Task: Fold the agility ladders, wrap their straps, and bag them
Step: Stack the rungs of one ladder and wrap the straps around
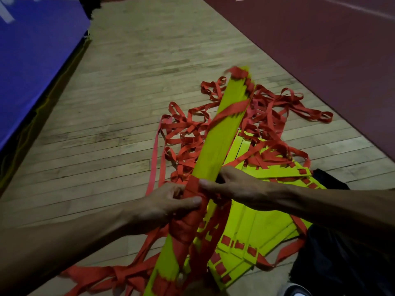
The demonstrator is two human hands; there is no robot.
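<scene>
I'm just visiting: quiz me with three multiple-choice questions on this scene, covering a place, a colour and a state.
1. Where do the loose red straps lie?
A. on the wooden floor
B. on a chair
C. in a bag

2. What colour are the ladder rungs?
A. blue
B. yellow-green
C. white

3. What is the left hand doing?
A. hanging idle
B. gripping the strap-wrapped bundle
C. pressing flat on the floor

Answers: 1 A, straps sprawl over floorboards; 2 B, the slats are bright yellow-green; 3 B, its fingers curl round the wrapped bundle, opposite the right hand.
</scene>
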